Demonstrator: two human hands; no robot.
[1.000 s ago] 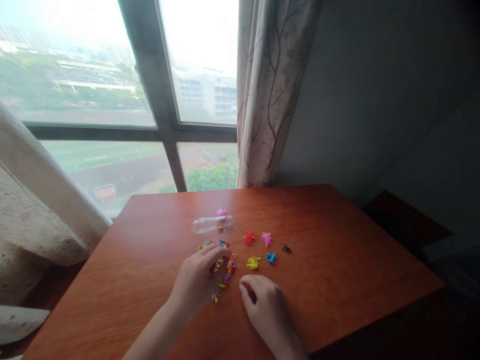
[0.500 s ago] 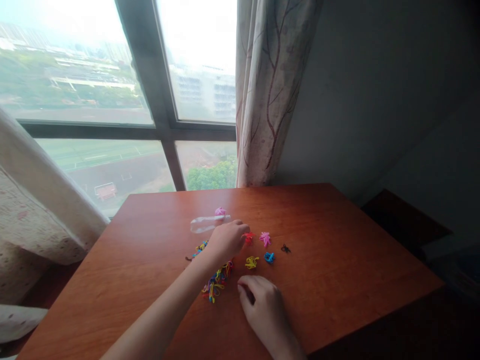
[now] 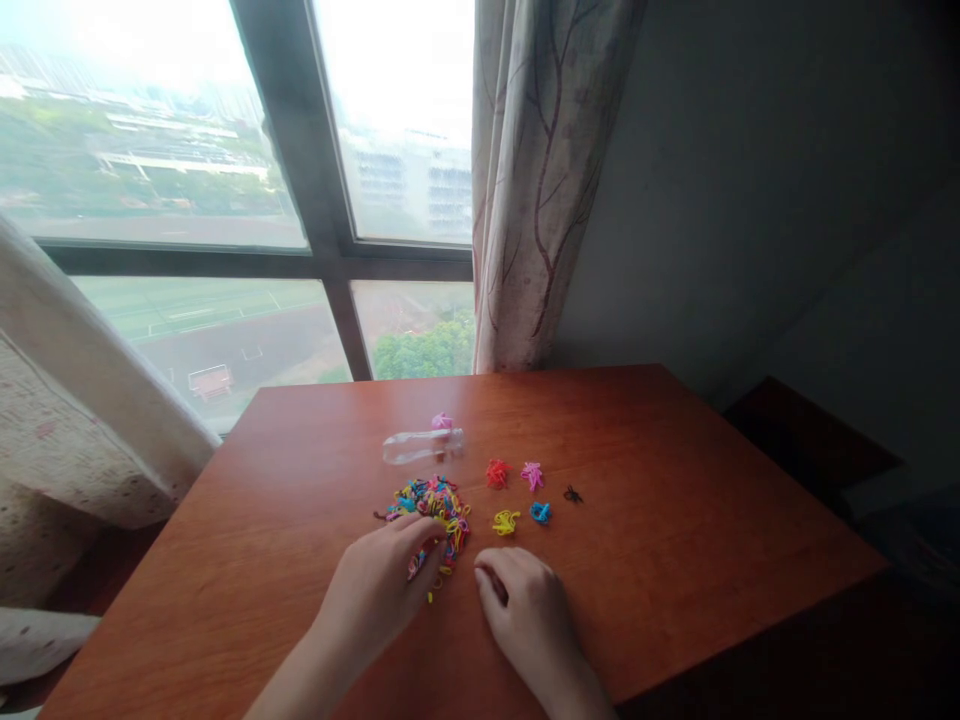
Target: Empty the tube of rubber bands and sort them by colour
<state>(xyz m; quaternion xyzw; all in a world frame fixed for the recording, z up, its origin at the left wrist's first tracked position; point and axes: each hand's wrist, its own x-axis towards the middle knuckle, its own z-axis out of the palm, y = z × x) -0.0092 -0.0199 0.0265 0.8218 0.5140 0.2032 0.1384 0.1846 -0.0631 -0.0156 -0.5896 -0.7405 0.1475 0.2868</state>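
Observation:
My left hand (image 3: 390, 565) reaches over the near side of a mixed pile of small colourful elastic bands (image 3: 429, 495). Its thumb and forefinger curve together at the bands; whatever lies between their tips is hidden. My right hand (image 3: 529, 600) rests on the table to the right, fingers curled in and thumb tip close to the forefinger. Nothing can be made out inside it. Beyond the right hand are small single-colour heaps: red bands (image 3: 496, 474), pink bands (image 3: 532, 475), yellow bands (image 3: 505, 522), blue bands (image 3: 540, 513) and black bands (image 3: 573, 494).
A clear plastic bottle-like container (image 3: 412, 447) lies behind the mixed pile, with a pink bundle (image 3: 442, 422) just past it. The brown wooden table (image 3: 675, 560) stands against a window (image 3: 405, 330) and a patterned curtain (image 3: 517, 200).
My left hand has drawn back from the red bands to the near side of the mixed pile, uncovering the red heap and most of the pile. My right hand has stayed put.

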